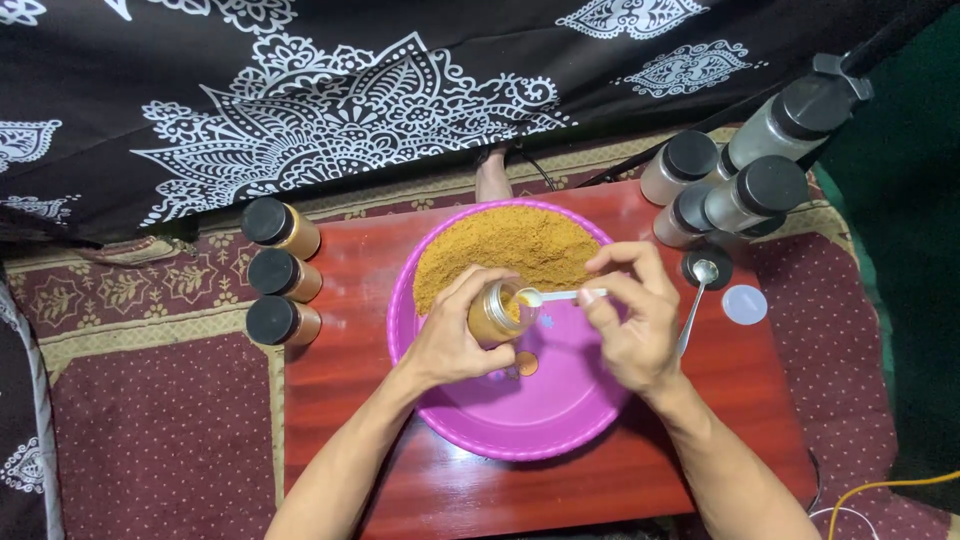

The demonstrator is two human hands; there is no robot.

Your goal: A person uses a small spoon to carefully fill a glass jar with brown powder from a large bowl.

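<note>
At the left edge of the red desk (340,470) three small jars (283,275) filled with brown powder lay in a column, their black caps pointing left. Just right of them sat a purple plastic basin (520,430), its far half heaped with orange-brown powder (510,250). Over the basin's middle, the left hand (455,335) held a small open glass jar (497,312), tilted with its mouth toward the right and already mostly full of the same powder; the fingers were clenched around the jar's body. At the jar's mouth rested the bowl of a small white spoon (560,295), whose handle was pinched between thumb and fingers of the right hand (630,320). Just right of the basin a metal spoon (697,295) lay on the desk beside a loose black cap (707,262) and a clear round lid (744,304). Further back at the right stood a cluster of empty clear jars with black caps (745,185).
</note>
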